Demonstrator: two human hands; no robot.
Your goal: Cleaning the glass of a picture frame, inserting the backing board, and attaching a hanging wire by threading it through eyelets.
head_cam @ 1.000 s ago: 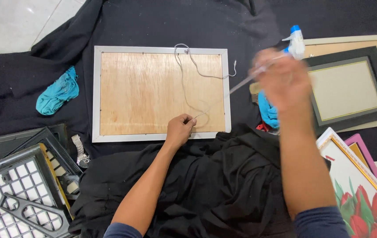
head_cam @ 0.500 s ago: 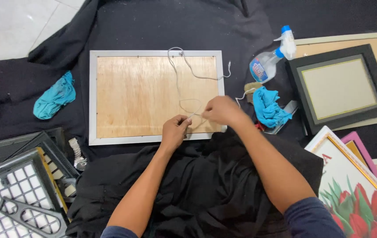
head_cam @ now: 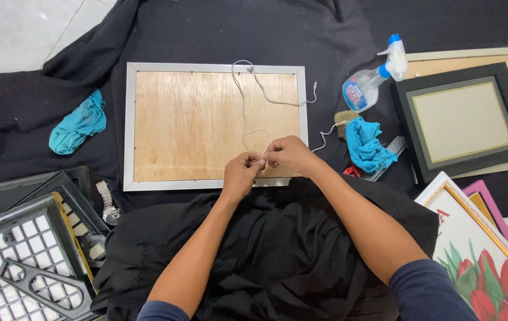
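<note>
Both hands are meeting over the near edge of the silver picture frame [head_cam: 215,126], which is lying face down with its plywood back showing. The left hand [head_cam: 241,174] and right hand [head_cam: 289,156] are each pinching the thin white cord [head_cam: 243,113], fingertips almost touching, apparently working a knot. The cord is running straight away from them toward the frame's far edge.

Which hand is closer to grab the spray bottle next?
The right hand, probably. The clear spray bottle with the blue nozzle lies to the right of the silver picture frame with a wooden back, on that hand's side. The left hand sits farther away. Both hands pinch the thin white cord.
</note>
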